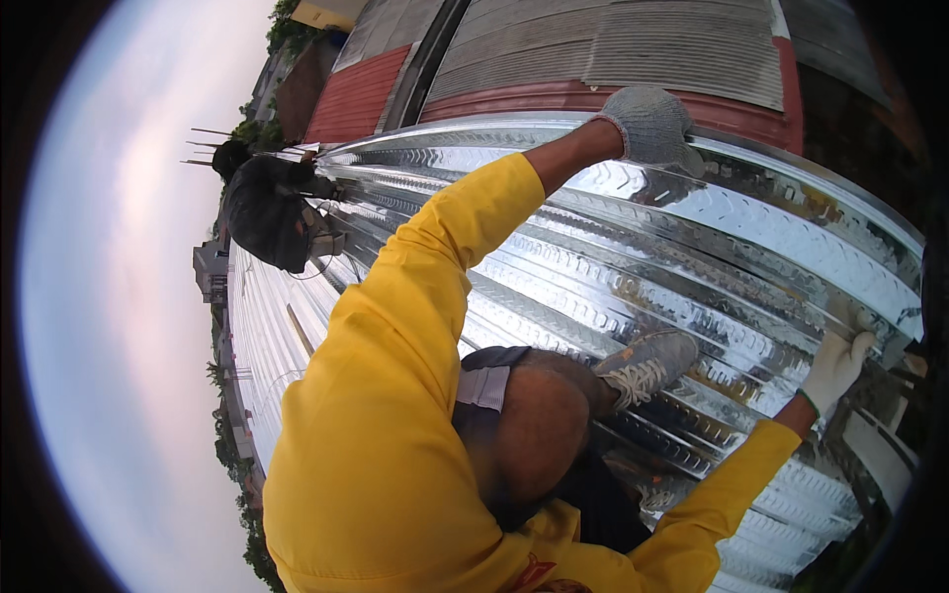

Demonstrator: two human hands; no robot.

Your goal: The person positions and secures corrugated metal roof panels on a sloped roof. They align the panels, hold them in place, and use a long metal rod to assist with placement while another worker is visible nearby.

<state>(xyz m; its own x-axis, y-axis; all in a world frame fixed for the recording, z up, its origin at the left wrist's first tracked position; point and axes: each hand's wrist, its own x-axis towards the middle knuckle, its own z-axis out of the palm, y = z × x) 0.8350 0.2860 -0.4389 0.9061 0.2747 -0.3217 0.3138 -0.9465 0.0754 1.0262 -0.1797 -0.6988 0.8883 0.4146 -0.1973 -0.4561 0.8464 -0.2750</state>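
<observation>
My left hand, in a grey knit glove, is closed over the long far edge of a shiny corrugated metal decking sheet. Its fingertips curl past the edge and are partly hidden. At the right, my right hand, in a pale glove, grips the short end of the metal decking, fingers bent against it. Long yellow sleeves cover both my arms. Between them, my bent knee and a grey laced shoe rest over the ribbed metal.
A co-worker in dark clothes crouches on the decking at the upper left, near thin protruding rods. Beyond the far edge lies a lower corrugated roof with red trim. Grey pieces sit past the right end.
</observation>
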